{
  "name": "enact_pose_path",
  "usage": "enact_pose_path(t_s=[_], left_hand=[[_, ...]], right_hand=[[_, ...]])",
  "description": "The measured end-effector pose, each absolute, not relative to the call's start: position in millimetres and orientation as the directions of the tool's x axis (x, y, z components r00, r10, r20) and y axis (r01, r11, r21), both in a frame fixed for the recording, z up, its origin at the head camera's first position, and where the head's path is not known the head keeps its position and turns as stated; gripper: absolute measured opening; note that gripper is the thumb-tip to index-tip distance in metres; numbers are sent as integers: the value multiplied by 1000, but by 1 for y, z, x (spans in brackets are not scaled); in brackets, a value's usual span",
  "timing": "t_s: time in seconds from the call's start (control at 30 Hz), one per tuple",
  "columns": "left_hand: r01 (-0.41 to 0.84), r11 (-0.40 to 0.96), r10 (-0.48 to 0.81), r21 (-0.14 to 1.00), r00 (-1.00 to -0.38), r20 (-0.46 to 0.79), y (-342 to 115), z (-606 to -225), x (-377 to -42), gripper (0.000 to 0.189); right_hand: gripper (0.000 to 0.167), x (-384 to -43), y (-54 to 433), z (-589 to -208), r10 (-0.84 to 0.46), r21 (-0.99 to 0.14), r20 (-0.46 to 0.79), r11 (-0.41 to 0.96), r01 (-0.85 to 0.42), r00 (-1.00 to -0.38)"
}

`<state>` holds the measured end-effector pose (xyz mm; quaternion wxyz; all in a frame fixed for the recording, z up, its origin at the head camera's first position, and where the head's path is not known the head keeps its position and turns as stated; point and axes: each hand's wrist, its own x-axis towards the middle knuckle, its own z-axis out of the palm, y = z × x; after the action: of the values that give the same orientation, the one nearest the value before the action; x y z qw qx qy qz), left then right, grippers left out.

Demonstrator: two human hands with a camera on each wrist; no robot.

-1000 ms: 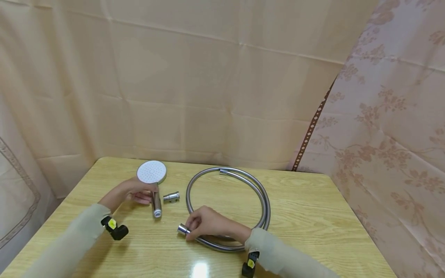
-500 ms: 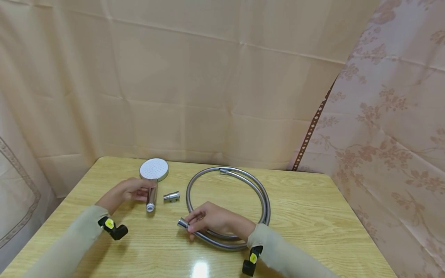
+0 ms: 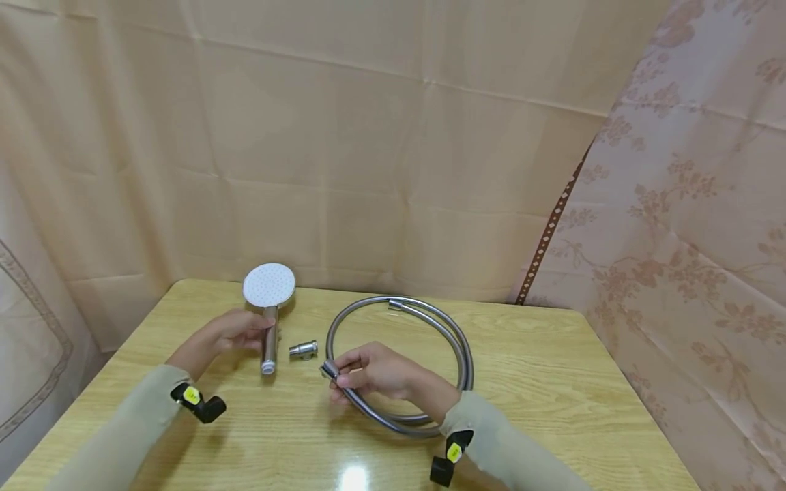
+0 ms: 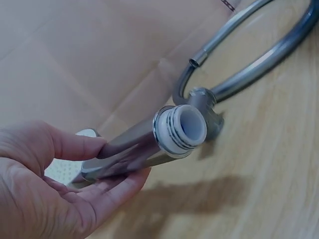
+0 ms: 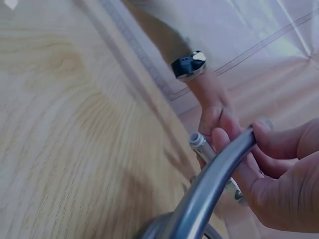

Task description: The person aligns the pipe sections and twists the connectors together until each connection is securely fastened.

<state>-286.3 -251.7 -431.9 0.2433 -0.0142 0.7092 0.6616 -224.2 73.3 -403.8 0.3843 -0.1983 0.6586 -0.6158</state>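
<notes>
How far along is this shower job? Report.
Done: the handheld shower head and one hose end look lifted. In hand: the left hand holds the shower head's handle, the right hand that hose end. Remaining: probably joining them, since the handle's threaded end is bare; the chrome tee fitting lies loose.

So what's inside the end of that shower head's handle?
The handle ends in a white threaded collar round a shadowy, bluish hollow. Anything farther in can't be seen; the handle's walls cover it.
</notes>
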Motion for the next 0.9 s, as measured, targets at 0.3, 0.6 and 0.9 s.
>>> enact_pose_path(t_s=[0.3, 0.6, 0.9], left_hand=[[-184, 161, 351, 970, -907, -231, -239, -414, -293, 46], [-93, 104, 365, 990, -922, -125, -208, -391, -294, 39], [10, -18, 340, 1000, -940, 16, -176, -368, -297, 43]], right_hand=[[37, -236, 77, -399, -683, -964, -213, 30, 265, -699], [25, -245, 85, -394, -655, -952, -194, -53, 301, -730], [26, -251, 94, -383, -739, -969, -95, -83, 231, -667]])
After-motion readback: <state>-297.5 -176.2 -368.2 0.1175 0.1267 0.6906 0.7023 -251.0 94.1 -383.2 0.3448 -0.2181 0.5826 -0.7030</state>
